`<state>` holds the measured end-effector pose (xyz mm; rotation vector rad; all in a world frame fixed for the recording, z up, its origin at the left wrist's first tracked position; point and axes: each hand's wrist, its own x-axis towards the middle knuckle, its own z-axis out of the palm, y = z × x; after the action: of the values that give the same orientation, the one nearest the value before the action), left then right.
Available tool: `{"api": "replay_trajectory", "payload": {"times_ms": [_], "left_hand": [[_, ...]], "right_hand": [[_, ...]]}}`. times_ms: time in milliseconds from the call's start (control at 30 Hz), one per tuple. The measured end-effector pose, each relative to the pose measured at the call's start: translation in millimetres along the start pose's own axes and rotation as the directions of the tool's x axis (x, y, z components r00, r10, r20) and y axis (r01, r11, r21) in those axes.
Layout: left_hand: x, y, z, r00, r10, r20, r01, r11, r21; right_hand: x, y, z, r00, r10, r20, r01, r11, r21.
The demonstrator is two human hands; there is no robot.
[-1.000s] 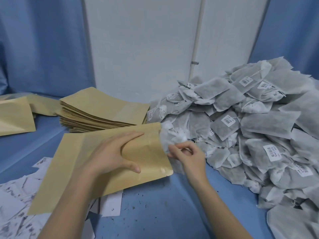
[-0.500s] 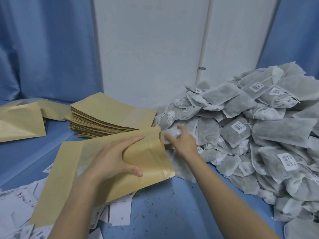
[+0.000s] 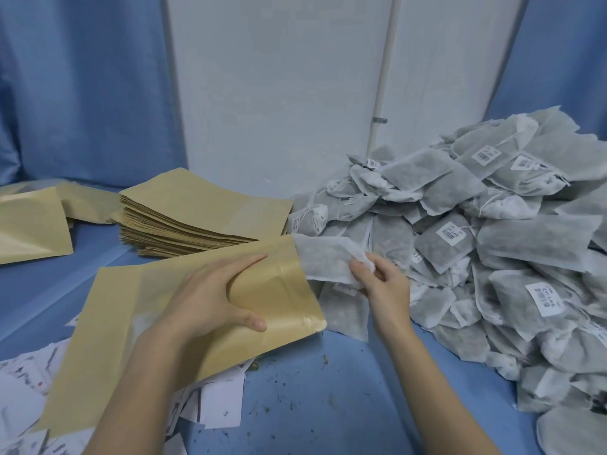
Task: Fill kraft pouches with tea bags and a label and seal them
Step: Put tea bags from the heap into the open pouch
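Brown paper pouches lie flat at the far left [image 3: 33,224]. White labels [image 3: 23,389] are spread in the lower left corner. A neat stack of pouches [image 3: 197,211] sits left of the middle. Below it, the left hand [image 3: 210,300] holds one kraft pouch [image 3: 108,339] near its open mouth, fingers on top and thumb curled round the front edge. A tea bag [image 3: 325,261] sticks out of that mouth, half inside. The right hand [image 3: 382,284] pinches the bag's outer end. A big pile of tea bags [image 3: 492,241] fills the right side on the blue table [image 3: 328,405].
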<state>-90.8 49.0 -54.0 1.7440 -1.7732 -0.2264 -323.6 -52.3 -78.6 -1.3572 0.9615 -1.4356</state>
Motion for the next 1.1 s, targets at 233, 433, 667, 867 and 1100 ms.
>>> {"api": "replay_trajectory", "payload": {"times_ms": [233, 433, 667, 867, 1100], "left_hand": [[0, 3, -3, 1.0, 0.025, -0.006, -0.026, 0.985, -0.171], [1, 4, -4, 0.998, 0.027, 0.05, -0.02, 0.989, -0.149], [5, 19, 11, 0.986, 0.12, 0.113, -0.114, 0.992, -0.061], [5, 16, 12, 0.995, 0.07, 0.076, -0.079, 0.99, 0.114], [3, 16, 11, 0.994, 0.067, 0.081, -0.073, 0.995, 0.07]], "right_hand": [[-9, -10, 17, 0.899, 0.053, 0.435, 0.054, 0.972, -0.231], [1, -24, 0, 0.865, -0.001, 0.502, 0.374, 0.668, -0.643], [-13, -28, 14, 0.578, 0.331, 0.746, 0.156, 0.853, -0.499], [7, -2, -12, 0.96, 0.024, 0.278, 0.144, 0.809, -0.57], [11, 37, -16, 0.989, 0.057, 0.136, 0.062, 0.676, -0.734]]}}
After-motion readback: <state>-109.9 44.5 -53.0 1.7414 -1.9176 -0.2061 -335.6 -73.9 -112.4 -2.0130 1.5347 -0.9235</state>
